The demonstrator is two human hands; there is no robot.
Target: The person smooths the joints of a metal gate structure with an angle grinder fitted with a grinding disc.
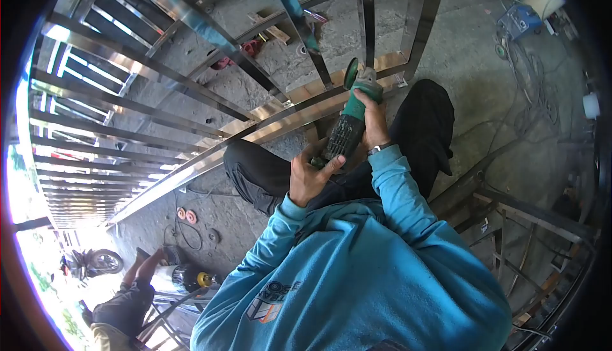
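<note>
Grinder (347,123) is clamped near its head by the right hand (373,118) and at its rear by the left hand (306,179), seemingly for balance, beside the metal railing (366,26).

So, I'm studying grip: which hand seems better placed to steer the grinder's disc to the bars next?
Probably the right hand: it grips the grinder close behind the disc, nearer the bars, while the left hand holds the rear end.

A rough grey concrete floor (468,48) spreads beneath the room. Bright daylight floods the far left, where a motorcycle (102,262) stands; a blue machine (519,22) sits at upper right.
</note>
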